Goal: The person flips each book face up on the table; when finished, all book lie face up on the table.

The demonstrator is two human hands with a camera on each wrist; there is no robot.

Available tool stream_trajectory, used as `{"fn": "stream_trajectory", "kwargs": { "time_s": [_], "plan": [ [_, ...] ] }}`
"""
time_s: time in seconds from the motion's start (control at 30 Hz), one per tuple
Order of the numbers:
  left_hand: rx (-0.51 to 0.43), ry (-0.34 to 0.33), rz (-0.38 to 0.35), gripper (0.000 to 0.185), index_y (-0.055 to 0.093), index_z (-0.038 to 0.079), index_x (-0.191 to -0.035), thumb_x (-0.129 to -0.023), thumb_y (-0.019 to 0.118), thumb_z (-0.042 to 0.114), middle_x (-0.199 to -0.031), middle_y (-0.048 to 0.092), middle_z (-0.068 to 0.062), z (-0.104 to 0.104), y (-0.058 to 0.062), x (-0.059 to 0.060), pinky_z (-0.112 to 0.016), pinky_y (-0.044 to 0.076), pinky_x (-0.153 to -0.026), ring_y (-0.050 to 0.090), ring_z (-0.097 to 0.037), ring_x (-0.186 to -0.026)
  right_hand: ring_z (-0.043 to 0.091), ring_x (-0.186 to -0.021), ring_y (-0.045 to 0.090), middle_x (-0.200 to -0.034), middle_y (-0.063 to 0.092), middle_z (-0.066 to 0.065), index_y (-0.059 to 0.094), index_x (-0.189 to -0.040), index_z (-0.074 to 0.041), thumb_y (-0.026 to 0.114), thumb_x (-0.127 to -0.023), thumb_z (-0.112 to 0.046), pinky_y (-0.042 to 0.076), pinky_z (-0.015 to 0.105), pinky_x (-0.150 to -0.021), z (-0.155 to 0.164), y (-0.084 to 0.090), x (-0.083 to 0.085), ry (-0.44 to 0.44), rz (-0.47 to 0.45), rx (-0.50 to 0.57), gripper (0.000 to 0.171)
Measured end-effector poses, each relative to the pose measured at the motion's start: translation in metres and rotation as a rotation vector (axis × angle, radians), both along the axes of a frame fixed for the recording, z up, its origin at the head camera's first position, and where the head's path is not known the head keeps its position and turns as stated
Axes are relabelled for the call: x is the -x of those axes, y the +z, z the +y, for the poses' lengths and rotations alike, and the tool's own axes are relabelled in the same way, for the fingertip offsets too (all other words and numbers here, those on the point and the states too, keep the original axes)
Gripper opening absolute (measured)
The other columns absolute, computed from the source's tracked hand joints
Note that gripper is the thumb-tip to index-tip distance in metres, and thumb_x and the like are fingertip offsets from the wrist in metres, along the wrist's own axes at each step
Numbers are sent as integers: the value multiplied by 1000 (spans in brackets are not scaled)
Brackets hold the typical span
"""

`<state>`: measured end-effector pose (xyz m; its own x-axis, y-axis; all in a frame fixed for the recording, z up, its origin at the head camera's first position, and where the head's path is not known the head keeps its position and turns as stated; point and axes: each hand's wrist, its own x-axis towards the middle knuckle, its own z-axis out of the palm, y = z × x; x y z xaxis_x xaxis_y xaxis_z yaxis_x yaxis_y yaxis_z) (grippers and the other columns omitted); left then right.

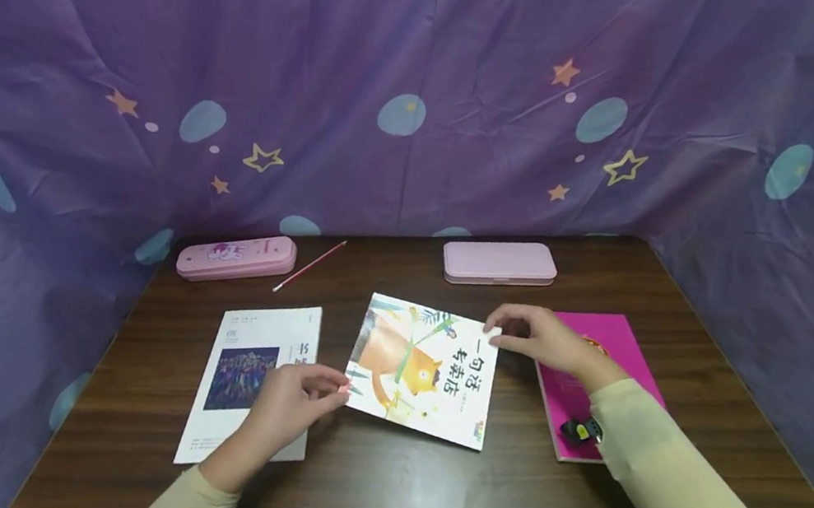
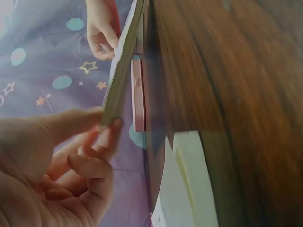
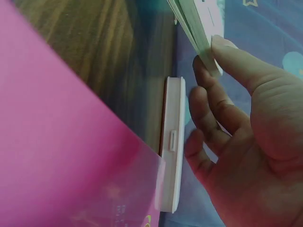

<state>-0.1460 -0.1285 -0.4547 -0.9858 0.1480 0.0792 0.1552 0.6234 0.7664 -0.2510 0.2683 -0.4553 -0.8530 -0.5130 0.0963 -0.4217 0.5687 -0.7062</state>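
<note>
picture book (image 1: 425, 369) cover reads "一句话专卖店" in big black characters; the white booklet (image 1: 256, 379) says "05" near its top, rest too small.

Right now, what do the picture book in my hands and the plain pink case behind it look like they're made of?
Picture book: thin paper pages under a glossy printed cover that catches light; both hands pinch its edges. Plain pink pencil case: probably smooth moulded plastic, possibly painted metal, with rounded corners, a lid seam and a small clasp.
</note>
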Motion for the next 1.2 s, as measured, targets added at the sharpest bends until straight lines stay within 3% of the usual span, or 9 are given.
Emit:
{"fn": "stream_trajectory", "kwargs": {
  "time_s": [0.23,0.43,0.57,0.8,1.07,1.2],
  "plan": [
    [19,-71,-61,8,80,14,-90,-83,84,14,-79,79,1,5,-5,-3,-21,46,-56,61,-5,-61,14,-82,55,-97,72,-10,76,-106,-27,78,-93,-21,48,28,-74,-3,-1,3,-30,-5,-140,14],
    [-11,-167,-147,16,79,8,-95,-82,85,15,-78,78,-2,9,-7,-7,-22,49,-53,67,-6,-63,13,-81,55,-99,73,-10,75,-106,-28,77,-93,-20,48,30,-75,-6,-6,10,-8,-11,-187,15],
    [-12,-210,-197,19,78,7,-97,-82,85,17,-76,78,-2,12,-8,-10,-24,47,-49,67,-7,-62,12,-81,55,-103,75,-10,76,-107,-26,77,-93,-17,48,31,-77,-10,-7,16,18,34,-197,16],
    [-32,-220,-206,16,78,8,-93,-82,85,16,-76,78,-3,16,-13,-13,-25,50,-53,71,-8,-66,13,-79,55,-101,76,-8,76,-104,-22,79,-90,-11,47,35,-77,-21,-3,25,59,110,-218,18],
    [-9,-252,-201,16,78,9,-92,-80,86,15,-74,77,-2,21,-14,-14,-25,50,-51,69,-7,-63,14,-81,57,-95,73,-8,75,-101,-23,80,-88,-9,47,35,-78,-32,2,39,87,118,-266,20],
    [-27,-284,-233,19,78,9,-94,-79,87,16,-74,77,-2,23,-14,-14,-25,51,-53,68,-6,-62,12,-79,55,-92,71,-9,75,-101,-23,80,-89,-9,46,33,-77,-36,1,44,107,129,-292,20]
  ]
}}
